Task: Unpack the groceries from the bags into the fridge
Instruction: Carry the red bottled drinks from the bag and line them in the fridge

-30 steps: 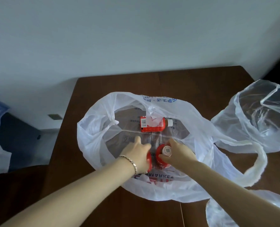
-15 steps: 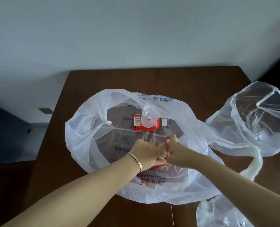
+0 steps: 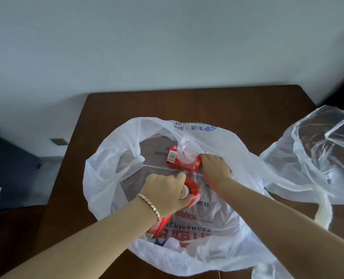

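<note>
A white plastic grocery bag (image 3: 114, 174) with blue and red print lies open on the brown table (image 3: 247, 109). Inside it, my left hand (image 3: 163, 190) is closed around upright red-labelled bottles (image 3: 192, 188) with white caps; a second red bottle (image 3: 159, 228) shows under my wrist. My right hand (image 3: 214, 168) reaches deeper into the bag and grips the cap end of a red bottle lying on its side (image 3: 184, 162). A fold of the bag covers part of that bottle.
A second, clear plastic bag (image 3: 318, 156) sits open at the table's right edge. More crumpled plastic (image 3: 271, 272) lies at the bottom right. A pale wall stands behind the table, and the floor drops away to the left.
My right hand has left the upright bottles and moved forward onto the lying bottle. My left hand now holds the upright bottles alone, lifted slightly.
</note>
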`<state>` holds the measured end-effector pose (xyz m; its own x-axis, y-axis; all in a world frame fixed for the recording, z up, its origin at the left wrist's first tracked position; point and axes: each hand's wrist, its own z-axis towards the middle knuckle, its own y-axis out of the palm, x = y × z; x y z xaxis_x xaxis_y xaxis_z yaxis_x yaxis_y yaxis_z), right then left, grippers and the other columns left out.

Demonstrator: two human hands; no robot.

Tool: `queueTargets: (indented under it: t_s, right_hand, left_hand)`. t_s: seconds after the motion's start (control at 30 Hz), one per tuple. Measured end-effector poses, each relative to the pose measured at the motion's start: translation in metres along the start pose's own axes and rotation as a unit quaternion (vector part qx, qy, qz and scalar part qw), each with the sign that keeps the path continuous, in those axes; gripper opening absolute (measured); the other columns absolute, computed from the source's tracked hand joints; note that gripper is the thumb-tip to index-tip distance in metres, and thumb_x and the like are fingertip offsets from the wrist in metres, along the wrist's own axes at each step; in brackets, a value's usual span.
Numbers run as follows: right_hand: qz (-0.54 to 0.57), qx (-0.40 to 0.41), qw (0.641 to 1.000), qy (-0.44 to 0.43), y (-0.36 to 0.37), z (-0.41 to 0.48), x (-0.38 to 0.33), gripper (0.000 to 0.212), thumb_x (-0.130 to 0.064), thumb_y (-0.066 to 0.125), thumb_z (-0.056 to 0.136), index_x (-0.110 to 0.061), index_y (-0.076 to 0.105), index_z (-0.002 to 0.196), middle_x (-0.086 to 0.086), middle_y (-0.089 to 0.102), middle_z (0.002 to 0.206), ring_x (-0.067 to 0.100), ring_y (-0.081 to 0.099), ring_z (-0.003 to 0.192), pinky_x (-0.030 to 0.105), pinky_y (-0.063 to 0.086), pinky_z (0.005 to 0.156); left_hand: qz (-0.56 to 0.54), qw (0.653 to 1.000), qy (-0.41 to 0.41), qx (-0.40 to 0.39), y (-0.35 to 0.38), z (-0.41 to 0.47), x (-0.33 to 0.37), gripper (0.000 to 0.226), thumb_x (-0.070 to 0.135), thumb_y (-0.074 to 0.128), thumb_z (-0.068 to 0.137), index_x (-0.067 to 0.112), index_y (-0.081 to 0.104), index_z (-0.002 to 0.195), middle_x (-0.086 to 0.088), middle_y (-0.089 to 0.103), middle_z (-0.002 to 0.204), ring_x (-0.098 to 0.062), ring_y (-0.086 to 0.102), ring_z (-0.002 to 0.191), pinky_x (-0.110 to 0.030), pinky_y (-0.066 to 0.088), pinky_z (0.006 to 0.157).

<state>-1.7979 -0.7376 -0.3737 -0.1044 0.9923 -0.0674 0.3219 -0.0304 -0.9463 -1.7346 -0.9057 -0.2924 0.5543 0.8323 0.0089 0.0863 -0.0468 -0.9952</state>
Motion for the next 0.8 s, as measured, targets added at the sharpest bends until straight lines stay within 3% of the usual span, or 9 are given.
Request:
queueTargets:
  t_s: [0.07,0.13,0.23,0.37,0.5,0.63,0.73,0.8]
  right_hand:
    - [0.055,-0.003,0.998,0.023,0.008,-0.007,-0.006,0.047,-0.014,0.049,0.094,-0.011,0.034,0.138,0.010,0.044,0.139,0.027,0.046,0.126,0.038,0.041,0.100]
    - [0.121,-0.025,0.992,0.028,0.012,-0.019,-0.011,0.040,-0.014,0.058,0.088,-0.014,0.043,0.126,0.009,0.052,0.128,0.027,0.054,0.113,0.038,0.049,0.091]
    - [0.182,-0.027,0.983,0.029,0.005,-0.039,-0.008,0.031,-0.017,0.067,0.082,-0.018,0.048,0.105,0.002,0.061,0.106,0.020,0.058,0.093,0.033,0.052,0.081]
    - [0.211,-0.020,0.977,0.011,-0.038,-0.065,-0.004,0.036,-0.036,0.074,0.073,-0.027,0.049,0.097,-0.004,0.060,0.093,0.015,0.056,0.082,0.026,0.048,0.067]
    - [0.169,0.011,0.984,0.047,-0.081,-0.102,-0.003,0.030,-0.044,0.063,0.078,-0.031,0.046,0.098,-0.006,0.059,0.089,0.015,0.054,0.078,0.023,0.044,0.062]
    - [0.187,0.066,0.976,0.093,-0.117,-0.152,0.011,0.022,-0.042,0.058,0.081,-0.027,0.043,0.084,-0.009,0.055,0.071,0.011,0.057,0.065,0.019,0.043,0.050]
    - [0.225,0.141,0.956,0.127,-0.149,-0.195,0.023,0.022,-0.042,0.061,0.078,-0.025,0.047,0.081,-0.008,0.057,0.067,0.010,0.057,0.058,0.024,0.051,0.051]
    - [0.243,0.211,0.937,0.136,-0.170,-0.226,0.033,0.024,-0.042,0.061,0.073,-0.023,0.046,0.074,-0.006,0.056,0.063,0.010,0.053,0.055,0.028,0.049,0.051]
  left_hand:
    - [0.024,0.999,0.003,0.047,-0.007,-0.003,-0.005,0.051,0.061,0.031,0.088,0.014,0.051,0.090,-0.001,0.065,0.070,-0.020,0.066,0.061,-0.023,0.037,0.052]
    - [0.020,0.998,-0.007,0.066,-0.009,-0.003,-0.006,0.053,0.061,0.031,0.082,0.013,0.053,0.074,0.002,0.057,0.049,-0.016,0.059,0.038,-0.020,0.029,0.040]
    - [0.011,0.997,0.013,0.072,-0.005,-0.013,-0.010,0.053,0.061,0.028,0.090,0.012,0.049,0.096,-0.001,0.064,0.073,-0.018,0.067,0.064,-0.024,0.034,0.052]
    - [0.018,0.997,0.015,0.074,-0.016,-0.024,-0.011,0.049,0.056,0.031,0.080,0.016,0.053,0.063,0.005,0.045,0.035,-0.010,0.043,0.024,-0.014,0.026,0.034]
    - [0.024,0.993,0.047,0.109,-0.029,-0.029,-0.010,0.043,0.052,0.035,0.078,0.015,0.054,0.065,0.005,0.044,0.034,-0.012,0.041,0.023,-0.013,0.026,0.036]
    - [0.006,0.983,0.096,0.153,-0.065,-0.027,0.002,0.042,0.051,0.038,0.078,0.014,0.057,0.075,0.006,0.052,0.040,-0.011,0.043,0.024,-0.015,0.028,0.032]
    - [0.023,0.972,0.134,0.190,-0.108,-0.021,0.022,0.045,0.050,0.039,0.075,0.011,0.060,0.072,0.004,0.051,0.040,-0.015,0.044,0.025,-0.013,0.018,0.036]
    - [0.051,0.965,0.136,0.217,-0.141,-0.018,0.045,0.043,0.050,0.039,0.072,0.011,0.057,0.066,0.000,0.048,0.036,-0.019,0.044,0.024,-0.010,0.004,0.047]
